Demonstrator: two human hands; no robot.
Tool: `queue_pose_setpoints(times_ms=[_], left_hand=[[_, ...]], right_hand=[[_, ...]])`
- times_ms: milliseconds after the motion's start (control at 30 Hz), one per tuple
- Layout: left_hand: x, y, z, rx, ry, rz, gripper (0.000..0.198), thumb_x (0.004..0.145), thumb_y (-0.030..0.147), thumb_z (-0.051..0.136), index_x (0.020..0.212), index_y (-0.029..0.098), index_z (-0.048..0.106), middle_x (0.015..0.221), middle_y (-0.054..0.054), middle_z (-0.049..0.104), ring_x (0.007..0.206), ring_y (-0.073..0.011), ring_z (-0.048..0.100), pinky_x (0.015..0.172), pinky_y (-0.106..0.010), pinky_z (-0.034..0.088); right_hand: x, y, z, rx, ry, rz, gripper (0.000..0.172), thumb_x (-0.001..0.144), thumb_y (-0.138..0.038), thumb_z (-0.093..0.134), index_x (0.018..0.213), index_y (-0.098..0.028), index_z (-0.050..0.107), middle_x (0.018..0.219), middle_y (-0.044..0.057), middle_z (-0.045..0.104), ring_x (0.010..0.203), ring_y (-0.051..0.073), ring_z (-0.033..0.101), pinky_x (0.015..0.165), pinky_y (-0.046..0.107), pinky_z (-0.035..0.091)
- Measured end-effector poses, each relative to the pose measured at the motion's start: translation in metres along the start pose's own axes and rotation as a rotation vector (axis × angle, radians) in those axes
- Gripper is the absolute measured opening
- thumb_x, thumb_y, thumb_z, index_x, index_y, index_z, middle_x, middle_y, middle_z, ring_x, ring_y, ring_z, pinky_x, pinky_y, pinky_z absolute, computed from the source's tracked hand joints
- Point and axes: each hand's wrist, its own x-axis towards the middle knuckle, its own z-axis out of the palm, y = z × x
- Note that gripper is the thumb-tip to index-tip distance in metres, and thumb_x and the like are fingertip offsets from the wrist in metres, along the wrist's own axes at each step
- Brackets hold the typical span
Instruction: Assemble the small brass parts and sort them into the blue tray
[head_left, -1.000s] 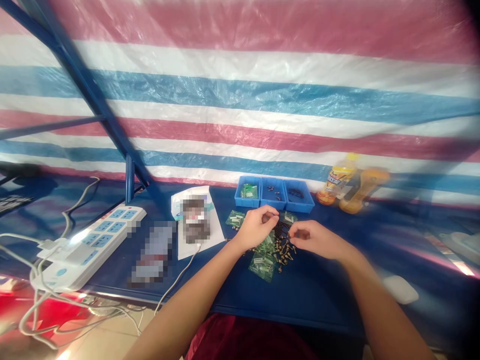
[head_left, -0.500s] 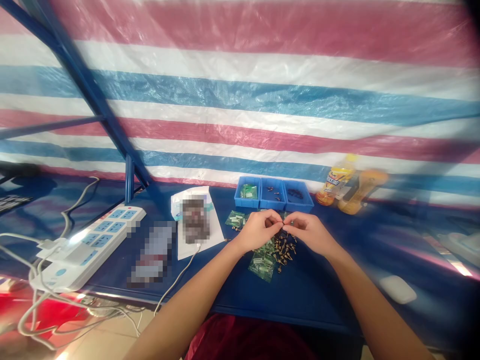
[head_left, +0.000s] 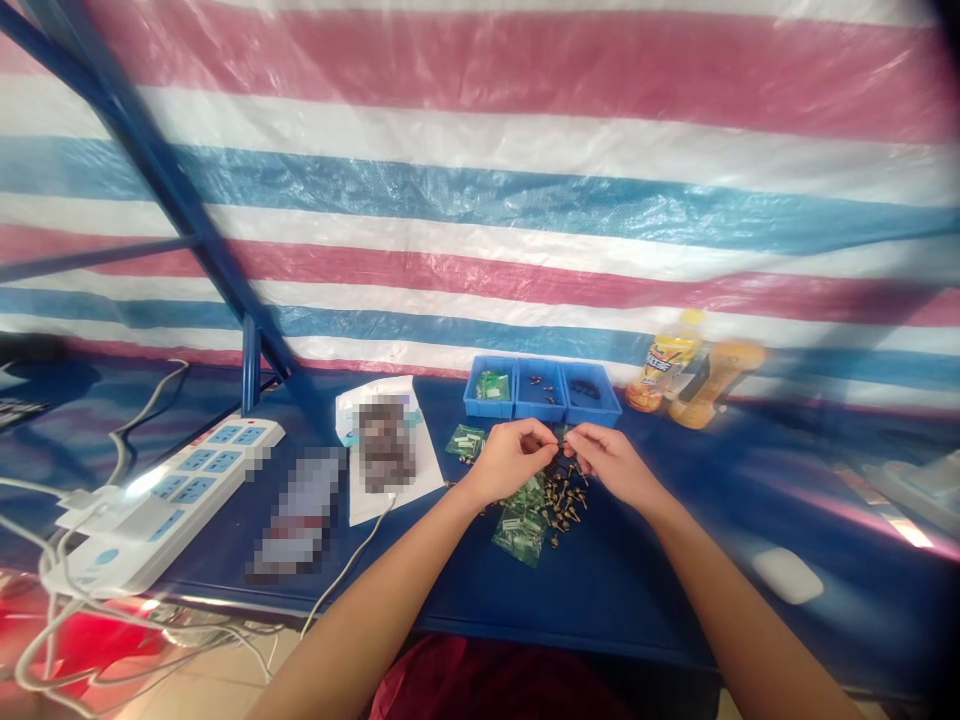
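Brass-coloured screw-like parts (head_left: 566, 497) lie at four o'clock from the left hand (head_left: 512, 462), eight from the nearer right hand (head_left: 613, 466), long axes mixed; each hand's thumb and fingertips nearly meet; whether they hold anything, I cannot tell.

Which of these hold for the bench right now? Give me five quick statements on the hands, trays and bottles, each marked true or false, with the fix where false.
1. Three blue trays stand side by side on the table. True.
2. The left tray holds dark pieces. False: the left tray holds green packets; the dark pieces are in the right tray.
3. Loose metal parts lie on the table near both the left hand and the right hand. True.
4. The bottles stand left of the trays. False: the bottles are to their right.
5. The fingertips of the two hands are close together. True.
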Motion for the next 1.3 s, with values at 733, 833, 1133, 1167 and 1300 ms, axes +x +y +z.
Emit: queue_pose_setpoints(times_ms=[733,833,1133,1167,1300], left_hand=[[0.001,-0.003,0.001,-0.034,0.024,0.021,0.016,0.083,0.031,0.066,0.089,0.016,0.065,0.081,-0.002,0.065,0.063,-0.0087,0.055,0.060,-0.021,0.045],[0.001,-0.003,0.000,-0.044,0.005,0.028,0.017,0.084,0.032,0.066,0.091,0.016,0.064,0.085,-0.003,0.065,0.065,-0.0090,0.055,0.061,-0.022,0.046],[0.002,-0.006,0.000,-0.061,0.062,-0.007,0.034,0.087,0.044,0.064,0.111,0.019,0.063,0.087,-0.003,0.066,0.065,-0.0108,0.058,0.063,-0.024,0.049],[0.003,-0.008,0.000,-0.058,0.078,-0.014,0.033,0.087,0.044,0.063,0.109,0.019,0.064,0.086,-0.003,0.066,0.067,-0.0116,0.059,0.064,-0.024,0.049],[0.007,-0.015,-0.001,-0.055,0.123,-0.029,0.028,0.089,0.043,0.061,0.102,0.019,0.065,0.083,-0.003,0.066,0.071,-0.0137,0.061,0.065,-0.024,0.050]], right_hand=[[0.001,0.006,0.006,0.086,0.006,-0.051,0.031,0.086,-0.047,0.065,0.098,-0.019,0.064,0.076,-0.001,0.058,0.057,0.011,0.048,0.055,0.026,0.039],[0.003,0.009,0.008,0.161,0.023,-0.041,0.030,0.083,-0.047,0.069,0.095,-0.019,0.065,0.077,-0.001,0.058,0.055,0.010,0.046,0.053,0.026,0.037],[-0.001,-0.002,0.004,0.884,-0.064,0.089,0.025,0.082,-0.043,0.072,0.084,-0.022,0.058,0.075,-0.003,0.049,0.052,0.008,0.035,0.050,0.025,0.029],[-0.001,-0.003,0.003,0.916,-0.070,0.108,0.027,0.083,-0.044,0.071,0.078,-0.022,0.056,0.071,-0.003,0.046,0.052,0.009,0.035,0.050,0.025,0.030],[0.004,0.004,0.001,0.829,-0.015,0.212,0.041,0.082,-0.045,0.072,0.063,-0.020,0.046,0.056,-0.005,0.037,0.049,0.010,0.036,0.048,0.025,0.029]])
